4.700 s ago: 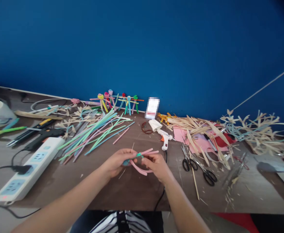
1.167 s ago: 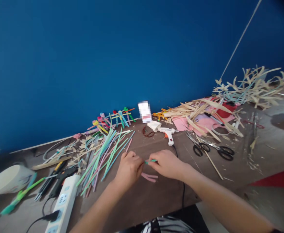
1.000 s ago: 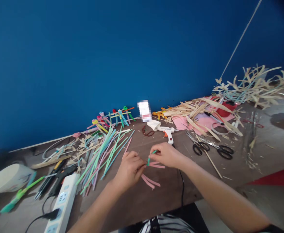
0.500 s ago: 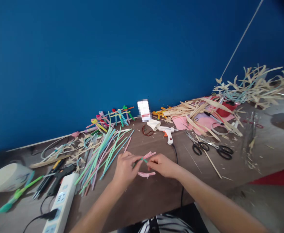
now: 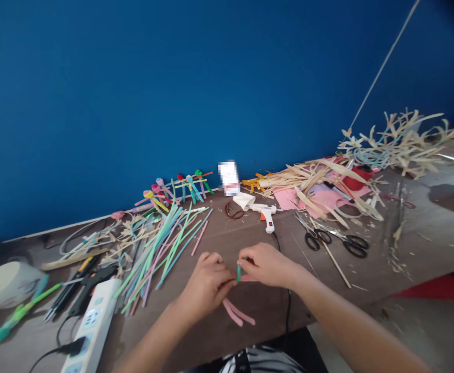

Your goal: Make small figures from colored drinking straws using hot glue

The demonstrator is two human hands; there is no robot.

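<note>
Two hands: the left hand (image 5: 205, 286) is curled closed around the upper end of the pink strips (image 5: 234, 311); the right hand (image 5: 267, 265) pinches the green strip (image 5: 238, 272) between thumb and fingers.
Held piece: the green strip stands almost upright between the hands, just above the tabletop (image 5: 227, 233); the pink strips loop down from the hands toward the near edge.
In the way: the fingers of both hands hide where green meets pink, so the join cannot be seen.
Left of the hands: a loose pile of pastel plastic straws (image 5: 160, 254) lies just beside the left hand, with a white power strip (image 5: 92, 324) and a black glue gun (image 5: 89, 292) beyond it.
Ahead: a white hot glue gun (image 5: 266, 216) lies on its side near a brown bead bracelet (image 5: 232, 211).
Right of the hands: two pairs of scissors (image 5: 330, 239) lie near a thin wooden stick (image 5: 335, 264); dry palm strips (image 5: 308, 181) cover pink paper (image 5: 289, 199).
Under the right hand: a black cord (image 5: 288, 305) runs over the near edge.
</note>
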